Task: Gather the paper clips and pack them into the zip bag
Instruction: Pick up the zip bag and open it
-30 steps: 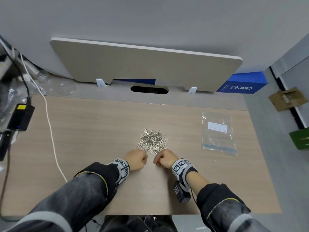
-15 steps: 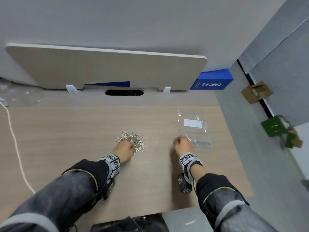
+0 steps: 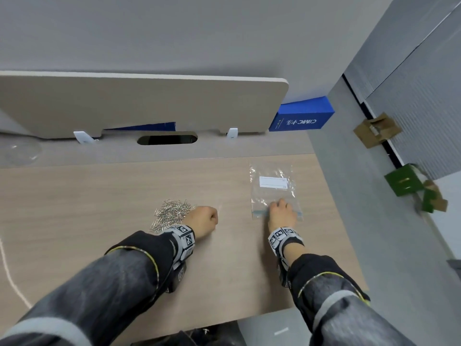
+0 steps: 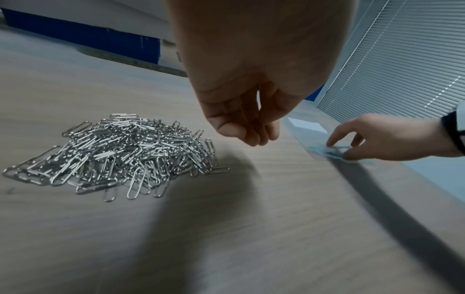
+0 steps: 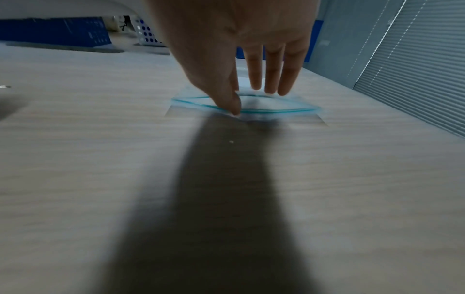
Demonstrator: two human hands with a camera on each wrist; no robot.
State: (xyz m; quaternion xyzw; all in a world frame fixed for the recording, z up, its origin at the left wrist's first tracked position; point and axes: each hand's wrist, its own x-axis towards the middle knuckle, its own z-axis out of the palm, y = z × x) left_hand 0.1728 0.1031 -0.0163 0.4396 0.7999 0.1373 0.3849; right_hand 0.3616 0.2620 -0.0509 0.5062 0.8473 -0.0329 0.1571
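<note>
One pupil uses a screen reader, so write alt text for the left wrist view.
A left hand hangs with fingers curled, holding nothing visible, over a desk beside a pile of paper clips. Farther right, the right hand touches the blue zip edge of a clear bag.

Dim, motion-blurred wrist views with long dark shadows (edges bowed).

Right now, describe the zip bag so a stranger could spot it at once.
On the wooden desk, look near its right edge, right of the paper clips. The zip bag lies there, touched by the right hand. Unlike the silver clips, it is clear plastic with a white label and blue strip.
</note>
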